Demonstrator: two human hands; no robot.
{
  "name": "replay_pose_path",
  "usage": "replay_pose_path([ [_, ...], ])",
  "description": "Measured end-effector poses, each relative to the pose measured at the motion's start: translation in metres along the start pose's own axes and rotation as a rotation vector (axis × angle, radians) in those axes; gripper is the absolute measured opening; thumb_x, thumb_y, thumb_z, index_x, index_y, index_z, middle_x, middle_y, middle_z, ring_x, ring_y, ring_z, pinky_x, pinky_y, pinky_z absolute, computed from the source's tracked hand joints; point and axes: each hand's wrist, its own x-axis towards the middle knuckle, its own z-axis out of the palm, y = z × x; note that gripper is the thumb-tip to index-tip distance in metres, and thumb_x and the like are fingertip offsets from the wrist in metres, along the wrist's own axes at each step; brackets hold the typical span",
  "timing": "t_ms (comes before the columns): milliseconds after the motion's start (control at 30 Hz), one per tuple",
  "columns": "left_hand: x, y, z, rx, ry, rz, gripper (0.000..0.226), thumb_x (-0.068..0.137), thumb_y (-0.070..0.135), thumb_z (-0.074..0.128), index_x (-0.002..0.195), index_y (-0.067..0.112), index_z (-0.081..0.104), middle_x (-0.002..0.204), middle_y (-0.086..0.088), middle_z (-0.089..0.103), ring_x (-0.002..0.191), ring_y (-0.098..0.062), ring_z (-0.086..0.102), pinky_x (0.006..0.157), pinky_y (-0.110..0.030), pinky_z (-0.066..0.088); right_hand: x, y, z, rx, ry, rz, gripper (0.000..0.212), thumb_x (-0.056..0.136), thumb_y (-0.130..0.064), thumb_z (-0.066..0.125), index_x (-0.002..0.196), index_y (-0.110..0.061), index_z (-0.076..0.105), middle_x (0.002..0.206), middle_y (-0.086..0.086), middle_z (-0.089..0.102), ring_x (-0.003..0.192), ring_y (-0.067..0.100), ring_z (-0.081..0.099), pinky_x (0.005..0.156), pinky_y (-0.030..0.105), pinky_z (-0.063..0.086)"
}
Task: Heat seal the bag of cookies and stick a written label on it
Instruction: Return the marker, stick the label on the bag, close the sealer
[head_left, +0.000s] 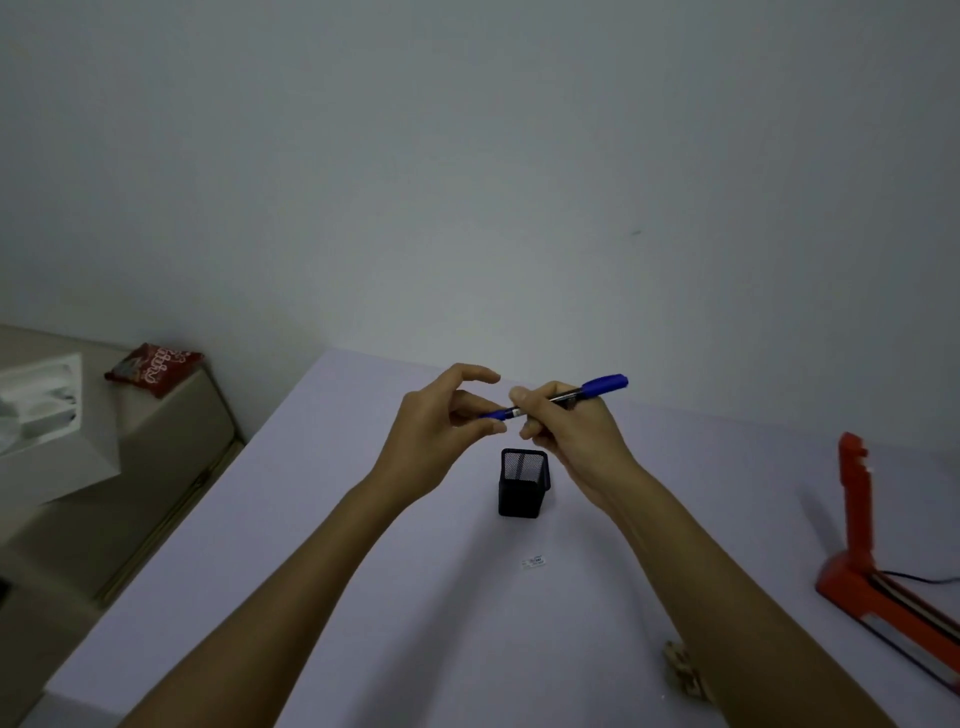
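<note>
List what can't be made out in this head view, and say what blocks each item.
- Label: writing too small to read.
- Pen: middle of the barrel hidden by the right hand; tip end partly covered by the left hand fingers.
- Heat sealer: cut off by the right edge.
- Bag of cookies: mostly hidden behind the right forearm.
- Pen holder: contents indiscernible through dark mesh.

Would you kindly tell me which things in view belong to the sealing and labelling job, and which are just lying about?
Belongs to the job:
blue pen, held in both hands
small white label on the table
orange heat sealer
black mesh pen holder

Just lying about:
red snack packet on the side cabinet
white box
</note>
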Motion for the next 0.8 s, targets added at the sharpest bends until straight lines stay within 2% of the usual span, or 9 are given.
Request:
replay_pose_path([
  [167, 0.005, 0.003, 0.001, -0.055, 0.020, 0.023, 0.032, 0.081, 0.011, 0.073, 0.109, 0.017, 0.060, 0.084, 0.009, 0.074, 0.082, -0.001, 0.069, 0.076, -0.010, 0.050, 0.002, 0.002, 0.002, 0.070, 0.006, -0.055, 0.016, 0.085, -0.021, 0.070, 0.072, -0.015, 0.065, 0.061, 0.004, 0.065, 0.065, 0.016, 0.063, 0.085, 0.041, 0.051],
  [333, 0.005, 0.000, 0.012, -0.087, 0.029, 0.034, 0.021, 0.080, 0.009, 0.074, 0.097, 0.015, 0.063, 0.083, 0.003, 0.075, 0.081, -0.004, 0.070, 0.074, -0.012, 0.051, 0.002, 0.010, -0.003, 0.153, -0.027, -0.034, 0.020, 0.087, -0.015, 0.067, 0.067, -0.016, 0.066, 0.060, 0.003, 0.064, 0.061, 0.015, 0.061, 0.080, 0.036, 0.049],
  [467, 0.012, -0.020, 0.029, -0.076, -0.010, -0.007, 0.019, 0.079, 0.010, 0.075, 0.091, 0.011, 0.061, 0.082, 0.004, 0.074, 0.080, -0.002, 0.069, 0.073, -0.013, 0.052, 0.011, 0.019, -0.015, 0.024, -0.053, 0.040, 0.011, 0.088, -0.021, 0.067, 0.078, -0.015, 0.065, 0.060, 0.000, 0.062, 0.060, 0.013, 0.058, 0.075, 0.034, 0.049],
  [533, 0.023, -0.037, 0.042, -0.038, -0.045, -0.039, 0.018, 0.079, 0.012, 0.075, 0.090, 0.011, 0.061, 0.083, 0.004, 0.073, 0.079, -0.001, 0.069, 0.073, -0.013, 0.053, 0.021, 0.028, -0.027, 0.027, -0.010, 0.108, 0.006, 0.086, -0.019, 0.069, 0.083, -0.017, 0.065, 0.062, 0.001, 0.057, 0.056, 0.012, 0.051, 0.065, 0.029, 0.046],
  [600, 0.037, -0.056, 0.055, -0.006, -0.059, -0.086, 0.018, 0.081, 0.014, 0.074, 0.094, 0.015, 0.062, 0.083, 0.006, 0.072, 0.079, 0.001, 0.068, 0.073, -0.012, 0.052, 0.034, 0.040, -0.040, 0.140, 0.100, 0.183, 0.005, 0.085, -0.016, 0.070, 0.085, -0.016, 0.065, 0.062, 0.001, 0.053, 0.056, 0.012, 0.047, 0.060, 0.026, 0.043],
  [667, 0.048, -0.078, 0.069, 0.020, -0.073, -0.115, 0.020, 0.082, 0.014, 0.072, 0.100, 0.019, 0.063, 0.087, 0.008, 0.072, 0.082, 0.002, 0.067, 0.077, -0.012, 0.052, 0.047, 0.053, -0.054, 0.171, 0.191, 0.229, 0.005, 0.087, -0.018, 0.067, 0.088, -0.013, 0.068, 0.063, 0.000, 0.056, 0.060, 0.013, 0.053, 0.061, 0.026, 0.042],
  [800, 0.060, -0.126, 0.096, 0.172, -0.109, -0.164, 0.022, 0.089, 0.017, 0.065, 0.110, 0.017, 0.063, 0.110, 0.004, 0.067, 0.097, -0.009, 0.062, 0.085, -0.025, 0.052, 0.077, 0.088, -0.067, 0.003, 0.227, 0.297, 0.018, 0.089, -0.022, 0.062, 0.096, -0.009, 0.071, 0.070, 0.002, 0.065, 0.064, 0.012, 0.061, 0.062, 0.025, 0.044],
])
